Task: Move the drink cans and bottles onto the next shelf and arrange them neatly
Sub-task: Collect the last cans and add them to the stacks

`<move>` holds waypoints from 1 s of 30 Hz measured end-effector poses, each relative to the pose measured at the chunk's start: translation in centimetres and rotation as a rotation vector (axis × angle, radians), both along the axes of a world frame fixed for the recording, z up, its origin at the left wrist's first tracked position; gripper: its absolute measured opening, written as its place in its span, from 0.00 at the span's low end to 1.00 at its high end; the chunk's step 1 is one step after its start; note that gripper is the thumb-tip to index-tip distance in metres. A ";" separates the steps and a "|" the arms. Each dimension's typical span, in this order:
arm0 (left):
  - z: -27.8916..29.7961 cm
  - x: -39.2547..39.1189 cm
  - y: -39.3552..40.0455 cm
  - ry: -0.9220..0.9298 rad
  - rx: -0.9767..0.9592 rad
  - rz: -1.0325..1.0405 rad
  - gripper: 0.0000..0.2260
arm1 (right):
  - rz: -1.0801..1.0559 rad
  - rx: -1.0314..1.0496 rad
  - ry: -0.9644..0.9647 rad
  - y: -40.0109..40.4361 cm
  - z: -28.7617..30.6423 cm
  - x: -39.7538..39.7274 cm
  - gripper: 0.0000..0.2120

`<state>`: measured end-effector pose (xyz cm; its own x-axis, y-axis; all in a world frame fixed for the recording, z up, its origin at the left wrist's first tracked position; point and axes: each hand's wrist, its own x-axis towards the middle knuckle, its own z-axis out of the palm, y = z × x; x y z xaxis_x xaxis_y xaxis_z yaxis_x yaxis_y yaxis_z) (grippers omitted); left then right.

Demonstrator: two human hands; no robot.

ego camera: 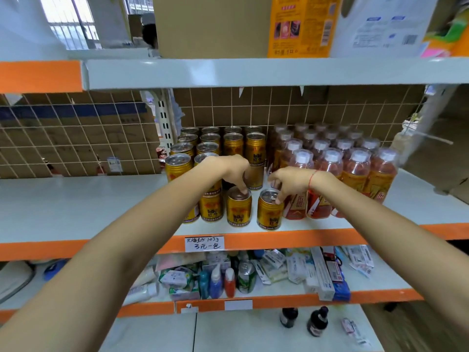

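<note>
Pickup step: L hand [232, 174] fingertips clamped on top rim of front can [239, 210], R hand [286, 182] likewise on can 2 [269, 212], both just under fingers by shelf lip [279, 240]; next needs straight lift, then carry left w/ bare shelf room there.

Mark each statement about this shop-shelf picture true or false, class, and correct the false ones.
1. Each hand touches the top of a gold can. True: the left hand is on the left front can, the right hand on the right front can.
2. The bottles have black caps. False: the bottles have white caps.
3. The bottles stand right of the cans. True.
4. A handwritten price tag hangs on the shelf edge below the cans. True: price tag.
5. The right wrist is bare. False: it wears a red string.
</note>
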<state>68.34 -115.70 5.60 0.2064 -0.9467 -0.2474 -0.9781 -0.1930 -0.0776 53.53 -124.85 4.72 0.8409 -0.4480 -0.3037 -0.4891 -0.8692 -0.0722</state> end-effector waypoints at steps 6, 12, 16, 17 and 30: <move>-1.8 -0.3 -0.8 -0.077 0.168 -0.042 0.32 | 0.072 -0.026 0.018 0.3 -0.7 0.7 0.37; -2.0 -0.2 -1.0 -0.084 0.160 -0.097 0.29 | 0.112 -0.075 0.052 0.6 -1.7 1.4 0.38; -1.7 0.3 -1.4 -0.087 0.131 -0.090 0.30 | 0.131 -0.074 0.039 0.2 -1.5 1.5 0.38; -1.8 0.5 -1.6 -0.096 0.127 -0.092 0.29 | 0.135 -0.078 0.035 0.1 -1.5 1.6 0.38; -0.6 1.0 -3.8 -0.128 0.216 0.019 0.27 | 0.159 -0.089 -0.009 -0.5 -1.7 1.9 0.36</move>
<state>69.31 -119.47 5.04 0.2667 -0.8701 -0.4146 -0.9539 -0.1769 -0.2424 55.42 -125.35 3.06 0.9057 -0.3340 -0.2610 -0.3447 -0.9387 0.0048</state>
